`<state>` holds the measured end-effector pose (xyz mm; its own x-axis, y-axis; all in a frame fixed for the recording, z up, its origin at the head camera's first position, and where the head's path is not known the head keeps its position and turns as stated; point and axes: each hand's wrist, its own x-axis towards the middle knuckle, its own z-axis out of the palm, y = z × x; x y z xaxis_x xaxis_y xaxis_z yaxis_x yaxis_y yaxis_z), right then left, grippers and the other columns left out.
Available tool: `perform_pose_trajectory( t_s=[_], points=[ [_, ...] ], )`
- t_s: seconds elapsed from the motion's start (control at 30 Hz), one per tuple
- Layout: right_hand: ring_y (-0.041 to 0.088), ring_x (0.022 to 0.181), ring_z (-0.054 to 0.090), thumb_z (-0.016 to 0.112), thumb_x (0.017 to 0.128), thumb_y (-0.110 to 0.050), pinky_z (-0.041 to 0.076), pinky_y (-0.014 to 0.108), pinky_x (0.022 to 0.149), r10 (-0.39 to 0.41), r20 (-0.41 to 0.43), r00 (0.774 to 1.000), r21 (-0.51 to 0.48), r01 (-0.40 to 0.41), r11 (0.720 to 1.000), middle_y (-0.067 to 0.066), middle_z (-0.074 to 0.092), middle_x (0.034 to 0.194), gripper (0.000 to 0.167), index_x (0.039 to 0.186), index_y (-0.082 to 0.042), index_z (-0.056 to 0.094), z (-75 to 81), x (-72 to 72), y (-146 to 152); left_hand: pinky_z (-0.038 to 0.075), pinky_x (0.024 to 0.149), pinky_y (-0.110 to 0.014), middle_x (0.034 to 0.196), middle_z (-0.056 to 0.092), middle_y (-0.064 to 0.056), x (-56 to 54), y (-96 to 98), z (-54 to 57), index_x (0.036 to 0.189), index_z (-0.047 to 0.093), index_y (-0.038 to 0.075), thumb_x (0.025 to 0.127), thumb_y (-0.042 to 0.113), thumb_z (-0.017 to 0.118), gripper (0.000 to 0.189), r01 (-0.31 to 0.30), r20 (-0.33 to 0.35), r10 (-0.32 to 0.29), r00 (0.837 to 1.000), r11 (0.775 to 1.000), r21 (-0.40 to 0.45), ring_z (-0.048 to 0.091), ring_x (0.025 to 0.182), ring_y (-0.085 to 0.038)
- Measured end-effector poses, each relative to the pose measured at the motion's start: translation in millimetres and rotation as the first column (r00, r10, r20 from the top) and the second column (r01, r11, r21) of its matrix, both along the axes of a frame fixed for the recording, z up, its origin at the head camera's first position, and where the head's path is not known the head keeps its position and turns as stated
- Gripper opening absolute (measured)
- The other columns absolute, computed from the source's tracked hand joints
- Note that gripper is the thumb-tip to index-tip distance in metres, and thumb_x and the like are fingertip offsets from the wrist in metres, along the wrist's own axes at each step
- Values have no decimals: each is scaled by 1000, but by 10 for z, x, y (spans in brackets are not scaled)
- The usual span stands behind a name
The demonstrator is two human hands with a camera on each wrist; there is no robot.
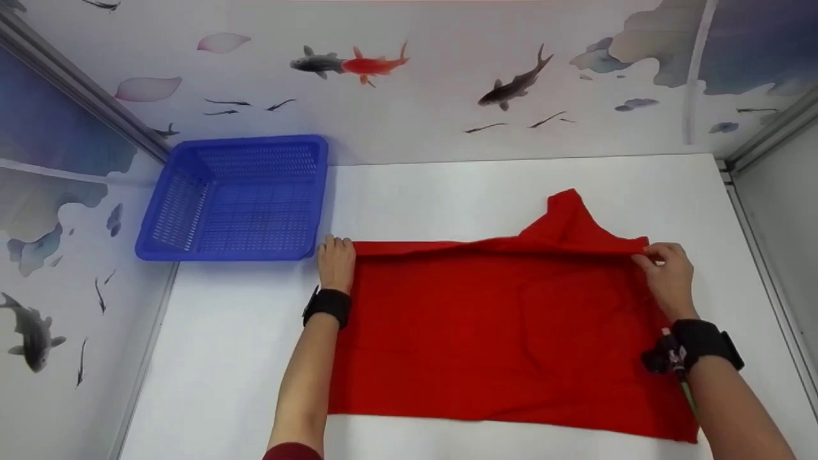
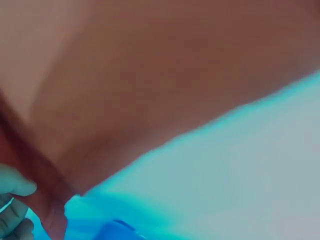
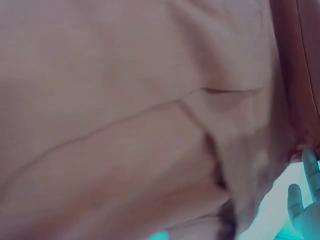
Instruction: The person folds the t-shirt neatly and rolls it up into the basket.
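Note:
A red shirt (image 1: 460, 319) lies spread on the white table, its far edge turned over in a narrow strip. From the far right side a sleeve-like flap (image 1: 565, 214) sticks out towards the wall. My left hand (image 1: 336, 263) grips the far left corner with curled fingers. At the far right corner my right hand (image 1: 671, 275) pinches the turned edge between thumb and fingers. In the left wrist view, fingers (image 2: 17, 181) hold the cloth at the lower left. The right wrist view has fingertips (image 3: 311, 167) at the cloth's edge, beside creased layers.
A blue plastic basket (image 1: 317, 191) stands at the far left, close to my left hand. Walls printed with fish enclose the white table (image 1: 223, 358) at the back and left. A metal-edged panel (image 1: 776, 223) borders the right side. Each wrist wears a black strap (image 1: 329, 305).

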<state>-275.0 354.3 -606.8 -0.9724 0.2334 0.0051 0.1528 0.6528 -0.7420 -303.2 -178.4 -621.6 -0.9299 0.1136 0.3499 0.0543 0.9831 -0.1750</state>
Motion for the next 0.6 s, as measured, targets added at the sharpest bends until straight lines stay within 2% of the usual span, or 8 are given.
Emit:
perform_pose_trajectory(
  t_s=[0.1, 0.17, 0.23, 0.33, 0.43, 0.6],
  points=[
    [14, 96, 45, 61, 95, -6, 33, 12, 79, -18, -6, 1000, 11, 18, 1000, 21, 51, 113, 23, 104, 16, 61, -63, 131, 12, 43, 69, -38, 79, 62, -17, 111, -35, -68, 79, 61, -2, 89, -1, 50, 15, 55, -7, -55, 998, 998, -7, 54, 80, -29],
    [25, 101, 48, 61, 95, -5, 33, 17, 82, -36, -7, 999, 22, 36, 999, 22, 51, 113, 23, 104, 16, 62, -105, 210, 12, 42, 69, -38, 80, 60, -17, 178, -52, -113, 80, 60, -2, 88, 0, 49, 14, 79, -6, -79, 997, 997, -12, 54, 80, -29],
    [35, 106, 48, 61, 95, -4, 34, 27, 87, -48, -16, 999, 31, 48, 998, 24, 51, 112, 22, 104, 16, 61, -144, 281, 6, 42, 68, -38, 79, 58, -16, 240, -62, -146, 81, 60, -2, 88, 0, 49, 13, 96, -4, -96, 995, 995, -14, 54, 79, -30],
    [42, 107, 49, 62, 94, -2, 34, 45, 92, -57, -35, 998, 31, 58, 998, 27, 52, 111, 20, 102, 16, 61, -196, 360, -4, 42, 67, -38, 79, 56, -16, 311, -83, -185, 81, 59, -2, 87, -1, 50, 10, 115, -17, -115, 993, 993, -3, 55, 76, -30],
    [47, 110, 47, 61, 94, -2, 28, 60, 93, -31, -38, 999, 58, 33, 998, 30, 52, 110, 20, 102, 15, 60, -240, 414, -6, 42, 64, -38, 77, 55, -16, 372, -111, -198, 79, 57, -2, 86, -2, 52, 9, 119, -27, -118, 993, 993, 15, 56, 73, -31],
    [52, 109, 44, 60, 94, -3, 25, 67, 85, 60, -6, 998, 169, -59, 984, 34, 52, 112, 19, 103, 14, 58, -296, 478, 14, 43, 61, -39, 75, 55, -17, 481, -165, -203, 77, 57, -3, 86, -3, 51, 11, 104, -11, -104, 995, 994, 46, 58, 69, -32]
  ],
)
